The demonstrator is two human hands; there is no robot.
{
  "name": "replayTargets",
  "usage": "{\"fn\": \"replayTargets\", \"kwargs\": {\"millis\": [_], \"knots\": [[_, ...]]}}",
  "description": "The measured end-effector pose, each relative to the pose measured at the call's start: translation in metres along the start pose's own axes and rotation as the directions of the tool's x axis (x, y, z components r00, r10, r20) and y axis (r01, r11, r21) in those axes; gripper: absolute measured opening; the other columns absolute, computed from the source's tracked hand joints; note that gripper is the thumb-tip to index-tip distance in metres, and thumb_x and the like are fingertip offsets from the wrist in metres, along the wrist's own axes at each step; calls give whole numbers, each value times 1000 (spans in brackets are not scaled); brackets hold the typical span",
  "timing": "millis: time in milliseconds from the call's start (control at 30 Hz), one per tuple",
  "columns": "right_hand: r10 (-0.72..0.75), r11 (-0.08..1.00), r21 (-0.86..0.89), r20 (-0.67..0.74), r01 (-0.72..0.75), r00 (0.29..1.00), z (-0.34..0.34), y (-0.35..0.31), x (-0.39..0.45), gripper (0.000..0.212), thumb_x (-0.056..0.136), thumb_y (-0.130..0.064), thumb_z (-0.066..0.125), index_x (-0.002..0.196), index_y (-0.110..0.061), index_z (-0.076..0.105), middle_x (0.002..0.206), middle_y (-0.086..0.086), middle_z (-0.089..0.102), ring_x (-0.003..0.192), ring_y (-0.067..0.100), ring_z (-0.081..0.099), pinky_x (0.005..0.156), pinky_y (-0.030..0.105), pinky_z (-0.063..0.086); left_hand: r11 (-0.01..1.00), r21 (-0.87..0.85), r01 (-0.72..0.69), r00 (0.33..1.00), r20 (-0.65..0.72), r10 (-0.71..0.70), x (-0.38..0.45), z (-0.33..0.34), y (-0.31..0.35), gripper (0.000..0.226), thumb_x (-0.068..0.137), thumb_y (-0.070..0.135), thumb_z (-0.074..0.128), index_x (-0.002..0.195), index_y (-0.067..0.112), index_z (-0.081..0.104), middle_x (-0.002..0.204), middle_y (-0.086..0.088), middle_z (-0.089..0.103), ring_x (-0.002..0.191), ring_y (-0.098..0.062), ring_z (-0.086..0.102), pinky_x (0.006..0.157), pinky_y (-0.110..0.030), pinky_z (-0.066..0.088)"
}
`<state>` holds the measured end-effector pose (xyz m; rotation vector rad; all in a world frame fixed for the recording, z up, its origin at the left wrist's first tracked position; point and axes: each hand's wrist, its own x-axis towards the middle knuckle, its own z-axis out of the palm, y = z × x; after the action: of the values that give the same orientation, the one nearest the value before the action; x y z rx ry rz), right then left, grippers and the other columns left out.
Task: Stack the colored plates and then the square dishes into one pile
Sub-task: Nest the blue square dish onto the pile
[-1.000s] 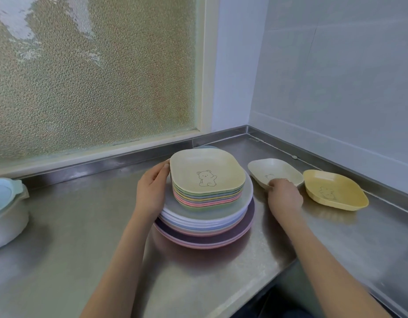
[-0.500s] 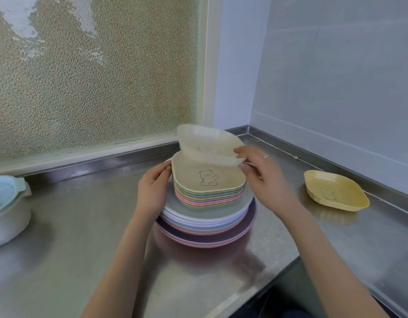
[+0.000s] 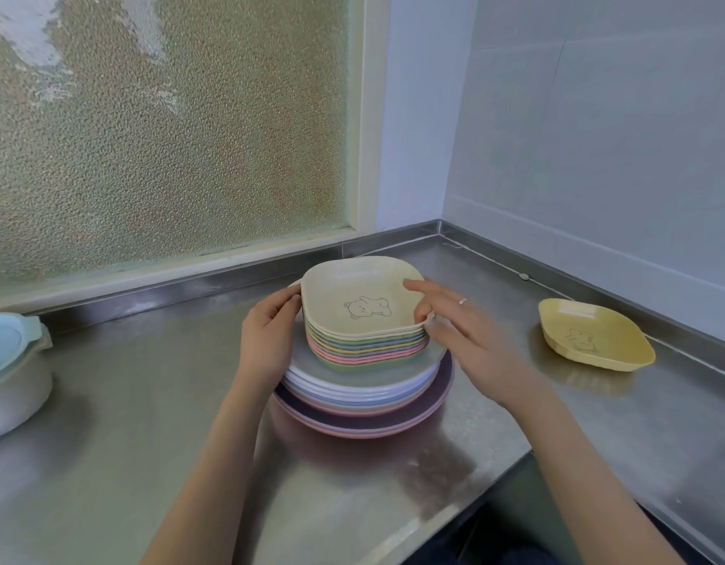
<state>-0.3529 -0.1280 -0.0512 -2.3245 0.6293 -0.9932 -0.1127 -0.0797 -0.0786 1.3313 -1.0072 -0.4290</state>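
A pile stands mid-counter: round colored plates below, several pastel square dishes on them. On top lies a cream square dish with a bear drawing. My left hand rests against the left side of the square dishes, its fingertips touching the top rim. My right hand pinches the cream dish's right rim, thumb inside and fingers reaching over the edge. A yellow square dish sits alone on the counter to the right.
The steel counter meets a frosted window behind and a tiled wall on the right. A white pot with a light blue lid stands at the far left. The counter's front edge runs diagonally at lower right.
My right hand picked the cream dish up from the counter on the right, carried it over the pile and set it on top. The left hand stayed against the stack.
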Motion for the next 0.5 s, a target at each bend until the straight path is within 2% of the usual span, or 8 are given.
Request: {"fn": "replayTargets", "kwargs": {"millis": [100, 167, 233, 267, 367, 433, 500], "knots": [[91, 965, 255, -116, -58, 989, -3, 11, 11, 23, 90, -11, 36, 93, -4, 58, 134, -4, 52, 127, 4, 44, 104, 19, 33, 1000, -3, 1, 1000, 8, -1, 0, -1, -1, 34, 93, 12, 48, 96, 36, 71, 101, 20, 70, 107, -7, 62, 100, -33, 44], [212, 955, 264, -283, -136, 935, -5, 32, 28, 24, 90, -10, 37, 97, -12, 60, 127, -7, 56, 117, 10, 54, 101, 31, 41, 1000, -22, -7, 1000, 14, 7, 1, -1, -2, 32, 88, 20, 48, 93, 41, 72, 103, 18, 71, 108, -7, 63, 99, -33, 45], [299, 951, 182, -347, -249, 889, -4, 56, 50, 29, 90, 1, 40, 102, -17, 59, 118, -8, 57, 108, 19, 60, 98, 37, 44, 999, -33, -7, 1000, 6, 7, 1, -1, -4, 33, 86, 20, 48, 92, 41, 72, 104, 15, 72, 108, -7, 63, 100, -34, 45], [347, 938, 140, -319, -318, 882, -3, 65, 61, 35, 89, 6, 40, 107, -17, 59, 115, -7, 56, 107, 22, 60, 97, 36, 44, 999, -36, 0, 1000, 0, 0, 2, -1, -5, 34, 88, 16, 48, 94, 38, 73, 105, 12, 72, 108, -8, 63, 101, -35, 45], [427, 904, 30, -102, -426, 899, 2, 97, 86, 42, 87, 11, 46, 116, -15, 60, 118, -2, 58, 110, 20, 55, 96, 31, 43, 999, -50, 17, 1000, -5, -17, 3, 0, -7, 38, 91, 3, 46, 98, 29, 73, 107, 7, 72, 108, -9, 63, 101, -33, 46], [424, 904, -74, 21, -421, 906, 5, 111, 94, 40, 86, 4, 55, 119, -18, 60, 126, 4, 59, 117, 25, 53, 96, 33, 42, 998, -53, 25, 1000, -10, -25, 3, 0, -6, 38, 91, 0, 45, 99, 25, 73, 107, 4, 72, 107, -9, 63, 99, -31, 46], [422, 903, -134, 95, -409, 902, 11, 116, 101, 36, 89, -6, 59, 122, -20, 58, 127, 2, 58, 116, 23, 53, 98, 33, 40, 998, -54, 25, 1000, -13, -26, 3, 1, -6, 36, 91, -1, 45, 100, 20, 73, 107, 1, 73, 106, -11, 64, 97, -31, 46]]}}
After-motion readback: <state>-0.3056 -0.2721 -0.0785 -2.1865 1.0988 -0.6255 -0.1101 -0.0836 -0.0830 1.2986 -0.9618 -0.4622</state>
